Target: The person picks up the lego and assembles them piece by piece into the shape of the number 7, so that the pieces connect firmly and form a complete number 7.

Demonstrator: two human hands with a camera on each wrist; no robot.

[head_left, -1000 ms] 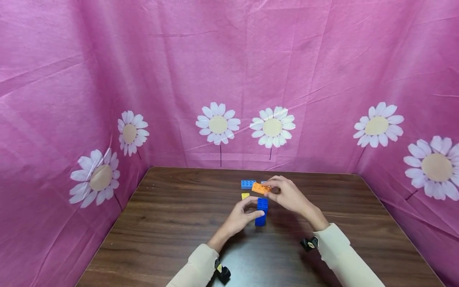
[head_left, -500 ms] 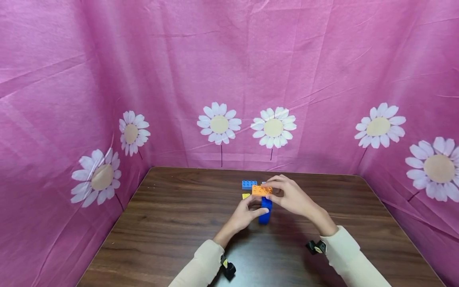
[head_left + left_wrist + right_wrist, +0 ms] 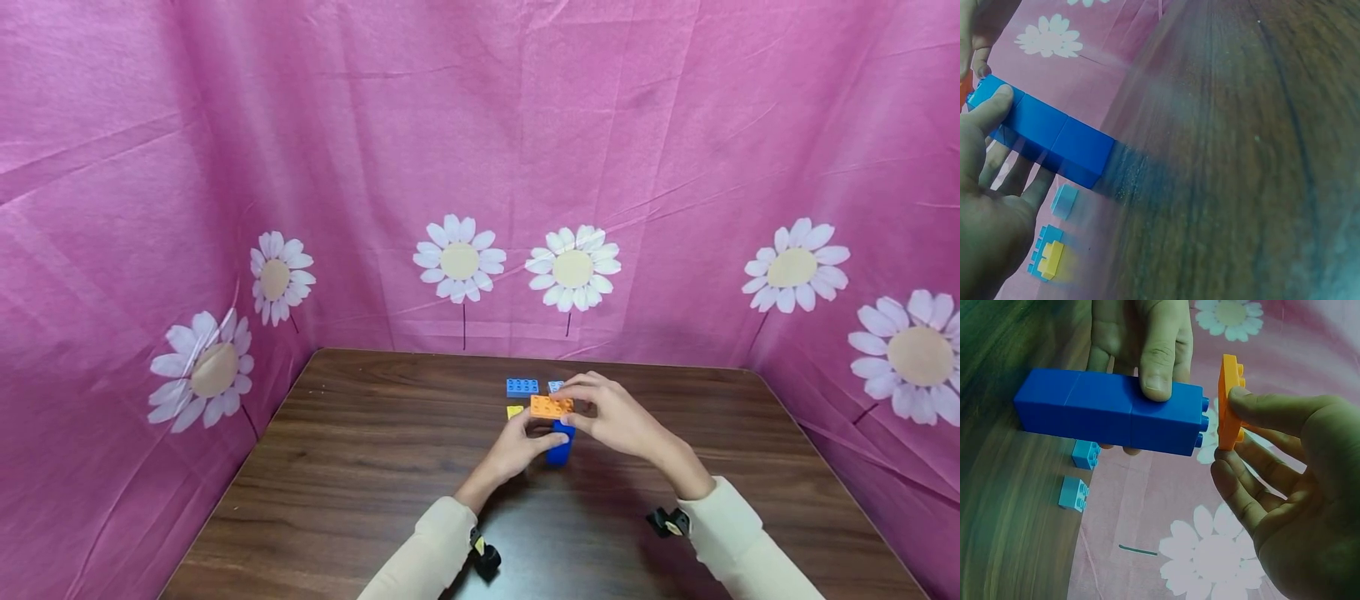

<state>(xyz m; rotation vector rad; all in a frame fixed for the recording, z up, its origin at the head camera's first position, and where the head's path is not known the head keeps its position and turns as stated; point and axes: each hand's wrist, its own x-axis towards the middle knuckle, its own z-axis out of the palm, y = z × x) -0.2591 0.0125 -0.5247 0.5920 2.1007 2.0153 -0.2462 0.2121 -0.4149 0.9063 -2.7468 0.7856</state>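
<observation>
Over the brown wood-grain surface (image 3: pixel 337 500), head view: right hand (image 3: pixel 618 419) pinches a flat orange plastic brick (image 3: pixel 550 407) above the blue plastic block tower (image 3: pixel 558 455).
Left-wrist tower: left hand (image 3: pixel 994 219) grips it; slackening could topple it.
Right-wrist studs (image 3: pixel 1204 422): apart from brick; crooked contact could dislodge it.

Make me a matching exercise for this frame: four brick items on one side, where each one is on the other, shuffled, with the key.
Items
1 orange brick
2 dark blue stack
3 yellow brick
4 eight-stud blue brick

Places
A on the table, farther from the person than the yellow brick
B held in the right hand, with a gap between it and the stack's studs
C on the table, nearer the person than the other bricks lying there
D gripped by the left hand

Pairs: 1-B; 2-D; 3-C; 4-A
</observation>
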